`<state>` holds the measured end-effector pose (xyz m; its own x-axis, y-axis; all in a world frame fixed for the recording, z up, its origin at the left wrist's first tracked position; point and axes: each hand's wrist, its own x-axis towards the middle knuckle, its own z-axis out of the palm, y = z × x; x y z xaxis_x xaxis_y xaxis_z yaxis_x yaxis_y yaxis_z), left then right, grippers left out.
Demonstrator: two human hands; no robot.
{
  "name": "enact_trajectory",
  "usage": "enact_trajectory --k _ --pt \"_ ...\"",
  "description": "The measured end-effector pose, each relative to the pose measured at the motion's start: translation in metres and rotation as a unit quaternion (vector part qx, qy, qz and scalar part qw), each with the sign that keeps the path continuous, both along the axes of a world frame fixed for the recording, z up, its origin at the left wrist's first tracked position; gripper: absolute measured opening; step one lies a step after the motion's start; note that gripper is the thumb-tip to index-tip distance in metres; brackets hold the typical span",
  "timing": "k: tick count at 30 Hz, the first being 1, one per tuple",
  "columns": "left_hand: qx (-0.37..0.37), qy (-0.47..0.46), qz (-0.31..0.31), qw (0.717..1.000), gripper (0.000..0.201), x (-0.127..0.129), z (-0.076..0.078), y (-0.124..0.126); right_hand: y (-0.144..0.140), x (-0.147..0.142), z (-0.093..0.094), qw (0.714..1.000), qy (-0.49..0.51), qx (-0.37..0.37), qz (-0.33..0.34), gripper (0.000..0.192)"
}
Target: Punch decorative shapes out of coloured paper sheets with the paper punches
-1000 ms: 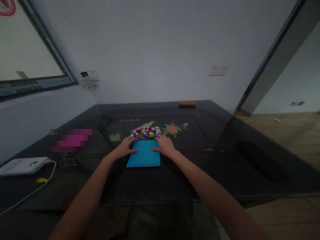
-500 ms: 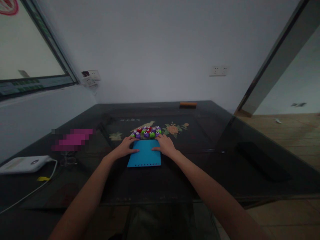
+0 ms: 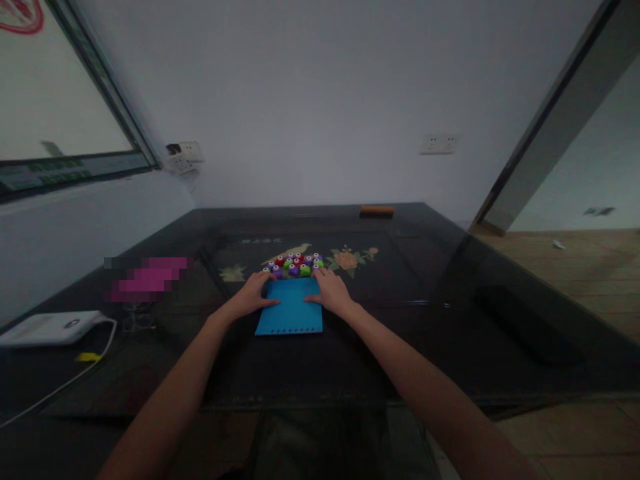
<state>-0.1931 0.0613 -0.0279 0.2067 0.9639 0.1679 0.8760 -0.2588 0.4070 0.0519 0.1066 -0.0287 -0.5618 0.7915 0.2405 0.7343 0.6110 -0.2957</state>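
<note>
- My left hand [image 3: 254, 296] lies flat on the left side of a blue sheet [image 3: 291, 307], palm down, the fingers loosely spread, with the thumb pointing in across the blue surface.
- My right hand [image 3: 331, 291] lies the same way on the right side of the sheet, open and flat, the thumb reaching in toward the middle.
- Neither hand grips or pinches anything; both just press down on the sheet from its two sides.
- The blue sheet lies flat on the dark table [image 3: 450, 320], straight ahead of me and near the table's middle. A row of small holes runs along its near edge.
- Just beyond the far edge of the sheet sits a cluster of small round pieces [image 3: 295, 264] in red, green and purple, each with a pale spot on top. They are packed close together, and my fingertips reach up to the near side of the cluster. I cannot tell whether the fingers touch the pieces.
- The table top is glossy and carries a painted picture under the pieces, with a flower [image 3: 346, 259] to their right.
- A white box [image 3: 50, 327] with a white cable [image 3: 75, 380] lies at the left end of the table, well apart from my hands.
- A small orange bar [image 3: 377, 211] lies at the far edge of the table, near the wall.
- Wall sockets [image 3: 437, 143] show on the wall behind, and a wooden floor [image 3: 575, 267] shows to the right of the table.
</note>
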Motion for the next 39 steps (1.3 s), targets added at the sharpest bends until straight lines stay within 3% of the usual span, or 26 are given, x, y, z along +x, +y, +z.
enact_trajectory --k 7,11,14,18,20,24,28,32,35,39 --pt "-0.028 -0.041 0.021 0.999 0.047 0.000 -0.003 0.000 0.001 0.002 -0.001 1.000 0.022 0.006 0.008 0.027" --pt "-0.027 -0.116 0.040 0.992 0.049 -0.001 0.000 0.000 0.008 0.005 -0.003 0.989 0.125 -0.073 -0.012 0.021" --pt "-0.058 -0.243 0.049 0.967 0.055 0.002 0.007 -0.002 0.013 0.007 -0.002 0.947 0.249 -0.201 0.011 0.023" --pt "-0.068 -0.375 0.079 0.921 0.053 0.006 0.015 -0.004 0.012 0.013 0.005 0.853 0.374 -0.359 0.057 0.025" --pt "-0.051 -0.414 0.093 0.904 0.055 0.009 0.017 -0.002 0.010 0.018 0.011 0.841 0.371 -0.391 0.058 0.021" --pt "-0.015 -0.457 0.074 0.886 0.055 0.025 0.024 0.003 0.008 0.036 0.025 0.844 0.386 -0.370 0.044 0.020" --pt "-0.034 -0.457 0.047 0.888 0.047 0.059 0.040 0.007 0.008 0.065 0.039 0.826 0.454 -0.333 0.015 0.024" --pt "-0.057 -0.433 -0.023 0.899 0.035 0.099 0.052 0.010 0.008 0.095 0.045 0.802 0.514 -0.303 -0.022 0.032" --pt "-0.017 -0.395 -0.046 0.917 0.031 0.118 0.049 0.013 0.010 0.107 0.042 0.789 0.554 -0.263 -0.040 0.031" --pt "0.038 -0.357 -0.028 0.933 0.031 0.122 0.034 0.017 0.011 0.109 0.036 0.783 0.570 -0.242 -0.062 0.031"
